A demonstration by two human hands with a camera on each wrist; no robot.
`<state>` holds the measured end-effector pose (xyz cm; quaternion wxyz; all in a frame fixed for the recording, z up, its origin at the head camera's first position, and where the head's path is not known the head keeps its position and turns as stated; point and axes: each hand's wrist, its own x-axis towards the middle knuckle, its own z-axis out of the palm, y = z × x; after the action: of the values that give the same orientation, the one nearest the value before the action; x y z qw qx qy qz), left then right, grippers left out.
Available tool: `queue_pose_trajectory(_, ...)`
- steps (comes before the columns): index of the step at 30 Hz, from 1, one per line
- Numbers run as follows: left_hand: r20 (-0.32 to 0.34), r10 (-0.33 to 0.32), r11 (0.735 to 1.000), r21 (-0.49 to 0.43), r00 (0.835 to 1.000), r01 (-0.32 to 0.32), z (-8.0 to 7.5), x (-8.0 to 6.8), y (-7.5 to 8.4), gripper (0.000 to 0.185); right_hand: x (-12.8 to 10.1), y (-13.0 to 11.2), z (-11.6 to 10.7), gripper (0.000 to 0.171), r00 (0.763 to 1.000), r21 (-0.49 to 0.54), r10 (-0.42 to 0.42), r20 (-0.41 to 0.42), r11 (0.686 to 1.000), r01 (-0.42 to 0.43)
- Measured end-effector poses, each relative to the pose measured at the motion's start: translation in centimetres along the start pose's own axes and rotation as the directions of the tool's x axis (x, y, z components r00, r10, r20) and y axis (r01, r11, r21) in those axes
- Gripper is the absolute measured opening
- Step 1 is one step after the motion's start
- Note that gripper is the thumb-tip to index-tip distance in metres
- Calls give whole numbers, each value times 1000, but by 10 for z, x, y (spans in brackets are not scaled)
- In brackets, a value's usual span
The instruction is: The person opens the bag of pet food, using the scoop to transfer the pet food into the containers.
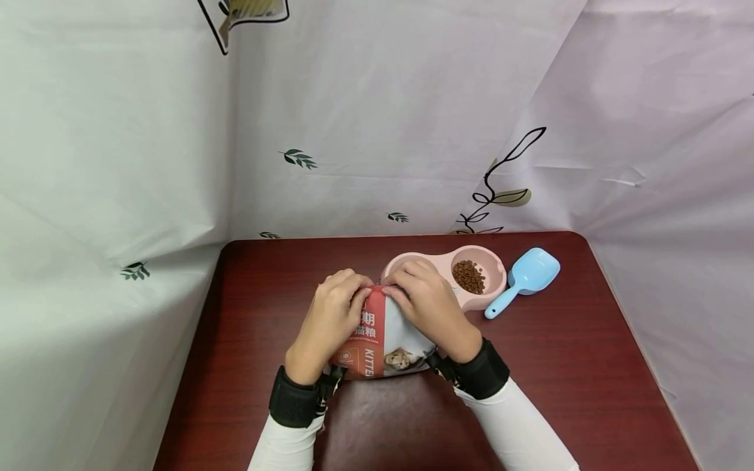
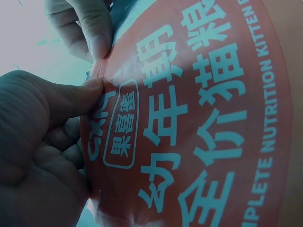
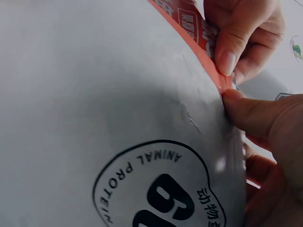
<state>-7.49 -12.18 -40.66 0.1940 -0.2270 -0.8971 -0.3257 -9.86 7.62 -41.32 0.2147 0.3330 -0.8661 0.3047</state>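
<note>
Both hands pinch the top edge of a kitten food bag (image 1: pixel 377 340) at table centre: left hand (image 1: pixel 332 314), right hand (image 1: pixel 427 304). A pink double bowl (image 1: pixel 491 288) holding kibble (image 1: pixel 468 276) lies at the bag's two o'clock, a blue scoop (image 1: pixel 526 278) just beyond.

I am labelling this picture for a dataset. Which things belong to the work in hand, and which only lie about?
In the work:
- kitten food bag, its top edge pinched by both hands
- left hand
- right hand

Lying about:
- pink double bowl, kibble in one side
- blue scoop, on the table beside the bowl
- dark red table
</note>
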Motion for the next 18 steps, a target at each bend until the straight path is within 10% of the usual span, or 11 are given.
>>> queue_pose_trajectory(18,-1,-5,1000,8,1000,5,0,-1,3,4,4,-6,6,9,1000,-63,-17,7,998,18)
